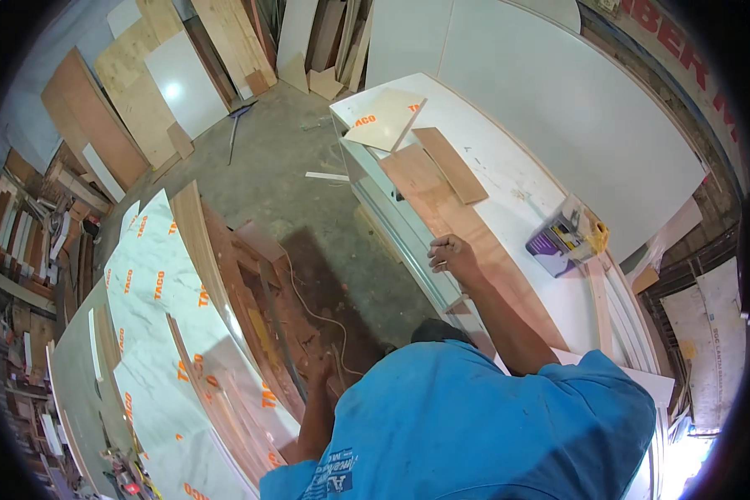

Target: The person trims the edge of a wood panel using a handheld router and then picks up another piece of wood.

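My right hand (450,253) is over the near edge of a long brown plywood strip (500,265) on the white cabinet panel (508,162). Its fingers are bent but apart, and I see nothing in them. My left hand (315,363) hangs low beside the left bench, near a pale cord (312,312) and dark wooden pieces. Shadow dims its fingers, so I cannot make out whether it holds anything. A shorter brown board (452,165) lies across the strip's far part, with a cream printed sheet (386,122) beyond it.
A purple and grey can (556,243) with yellow crust at its mouth stands right of my right hand. Marble-patterned sheets (146,287) cover the left bench. Boards (100,125) lean on the far wall. A white strip (327,176) lies on the concrete floor (283,158).
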A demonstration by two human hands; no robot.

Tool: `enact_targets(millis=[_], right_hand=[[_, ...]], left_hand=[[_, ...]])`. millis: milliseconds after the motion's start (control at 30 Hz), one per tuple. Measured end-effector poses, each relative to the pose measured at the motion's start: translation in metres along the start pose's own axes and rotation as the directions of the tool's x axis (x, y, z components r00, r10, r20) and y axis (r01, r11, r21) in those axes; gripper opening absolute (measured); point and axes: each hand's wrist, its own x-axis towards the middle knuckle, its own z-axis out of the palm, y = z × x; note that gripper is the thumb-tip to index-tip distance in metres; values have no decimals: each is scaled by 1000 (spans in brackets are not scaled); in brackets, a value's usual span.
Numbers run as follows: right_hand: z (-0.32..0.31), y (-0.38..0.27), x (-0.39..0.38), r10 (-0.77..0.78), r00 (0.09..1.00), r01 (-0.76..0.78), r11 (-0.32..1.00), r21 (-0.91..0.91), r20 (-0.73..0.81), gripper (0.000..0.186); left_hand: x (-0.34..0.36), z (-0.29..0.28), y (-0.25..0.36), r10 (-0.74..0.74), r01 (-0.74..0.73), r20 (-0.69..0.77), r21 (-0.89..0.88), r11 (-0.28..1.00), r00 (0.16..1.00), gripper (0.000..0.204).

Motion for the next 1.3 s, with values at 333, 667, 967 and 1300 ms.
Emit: enact_targets(millis=[333, 667, 967, 1300], right_hand=[[36, -39, 256, 52, 999, -53, 993, 107, 4, 24], [-13, 16, 557, 180, 939, -321, 766, -557, -293, 55], [-9, 59, 618, 91, 993, -112, 516, -849, -75, 41], [-23, 40, 657, 188, 980, -193, 976, 98, 63, 27]], left_hand=[[30, 24, -26, 326, -144, -358, 451, 881, 875, 46], [-43, 37, 49, -768, 771, 80, -4, 637, 635, 48], [9, 74, 122, -929, 752, 20, -594, 286, 368, 49], [5, 72, 123, -952, 647, -41, -725, 237, 303, 49]])
